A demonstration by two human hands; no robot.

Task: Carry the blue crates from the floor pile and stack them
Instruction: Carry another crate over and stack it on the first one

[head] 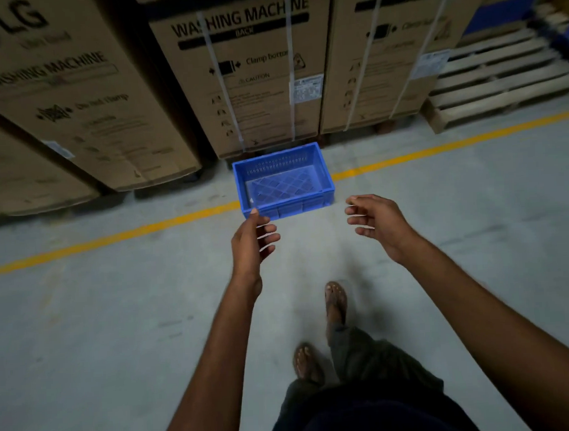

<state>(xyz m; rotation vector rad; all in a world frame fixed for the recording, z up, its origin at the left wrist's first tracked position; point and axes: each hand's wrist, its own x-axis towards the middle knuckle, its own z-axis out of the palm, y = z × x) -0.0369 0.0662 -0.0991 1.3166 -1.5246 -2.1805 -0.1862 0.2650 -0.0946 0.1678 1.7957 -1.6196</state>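
Head view, looking down: one blue crate (283, 181) sits upright and empty on the grey concrete floor (85, 321), straddling a yellow painted line (114, 236) and just in front of a row of tall cardboard cartons. Its floor is a lattice and its far wall is slotted.

Both arms reach out toward it. The left hand (250, 246) is open with fingers loosely curled, its thumb tip overlapping the crate's near left corner in the picture; whether it actually touches I cannot tell. The right hand (376, 226) is open too, fingers spread and curled, holding nothing, off the crate's right side and apart from it.

The middle carton (247, 73) reads "WASHING MACHINE", "BACK", "Clamp bottom" and "CAUTION", with white straps running down it and a small white label too blurred to read. The left carton (59, 94) shows the "LG" logo, "WASHING MACHINE" and "Do not clamp". The right carton (390, 47) repeats "WASHING MACHINE" partly. Wooden pallets (498, 75) are stacked at the far right. Below, two sandalled feet (336, 302) stand on the floor.
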